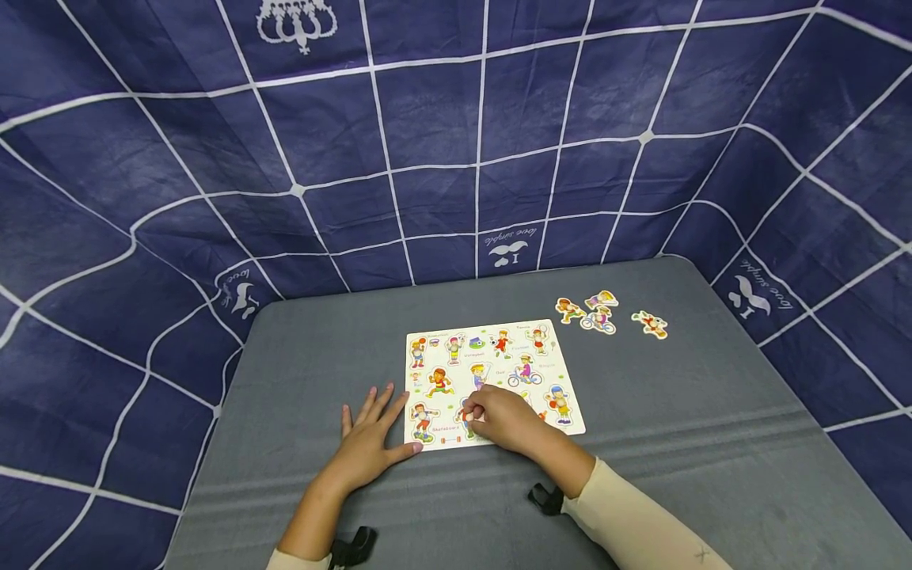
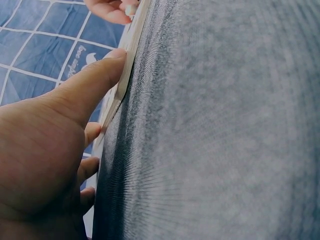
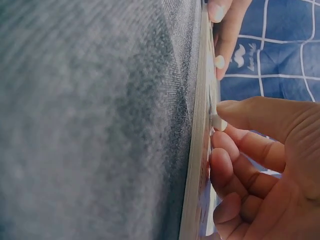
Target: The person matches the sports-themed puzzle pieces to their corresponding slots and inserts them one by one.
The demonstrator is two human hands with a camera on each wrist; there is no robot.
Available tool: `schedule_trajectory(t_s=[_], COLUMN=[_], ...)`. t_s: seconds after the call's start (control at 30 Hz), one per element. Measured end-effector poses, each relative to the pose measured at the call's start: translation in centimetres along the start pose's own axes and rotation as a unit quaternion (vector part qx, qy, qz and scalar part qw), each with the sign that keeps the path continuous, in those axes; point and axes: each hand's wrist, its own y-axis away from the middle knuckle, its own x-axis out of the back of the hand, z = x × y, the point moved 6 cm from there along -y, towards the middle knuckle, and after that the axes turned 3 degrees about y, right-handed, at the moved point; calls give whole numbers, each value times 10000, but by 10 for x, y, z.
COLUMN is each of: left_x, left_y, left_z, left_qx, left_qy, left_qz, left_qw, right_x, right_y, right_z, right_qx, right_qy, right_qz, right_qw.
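Observation:
A pale puzzle board [image 1: 456, 435] printed with sports figures lies on the grey surface. At its lower left corner rests my left hand [image 1: 366, 447], fingers spread and thumb on the edge; the left wrist view shows that thumb [image 2: 95, 80] against the board's side [image 2: 129, 65]. My right hand [image 1: 509, 419] is over the board's lower middle. Its thumb and index finger pinch a small white knob [image 3: 218, 123] on a figure piece [image 1: 466, 419], the other fingers curled in the right wrist view. My right hand covers part of the lower row.
Several loose figure pieces lie beyond the board's upper right: a running figure [image 1: 568, 310], a cyclist [image 1: 598, 320], one with yellow hair [image 1: 602, 298], and a separate piece [image 1: 650, 324] farther right. Blue curtains with white lines [image 1: 442, 190] stand behind and at both sides.

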Motion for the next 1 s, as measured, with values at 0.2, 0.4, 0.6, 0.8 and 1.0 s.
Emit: schedule_trajectory(t_s=[0.2, 0.4, 0.6, 0.8, 1.0], left_x=[0, 1, 0, 0, -1], left_y=[0, 0, -1, -1, -2], left_z=[0, 1, 0, 0, -1], left_qx=[17, -52, -43, -16, 17], left_qy=[15, -31, -26, -26, -29], left_qz=[-9, 130, 105, 74, -25], left_qw=[10000, 9999, 9999, 10000, 10000], right_x=[11, 22, 33, 43, 50], right_y=[6, 7, 9, 13, 16], right_z=[4, 11, 25, 40, 51], right_qx=[-208, -235, -723, -1122, -1206], right_qy=[-215, -776, -1810, -2210, -2439], right_qz=[262, 630, 850, 1142, 1293], right_qw=[9992, 9947, 9771, 9620, 9536])
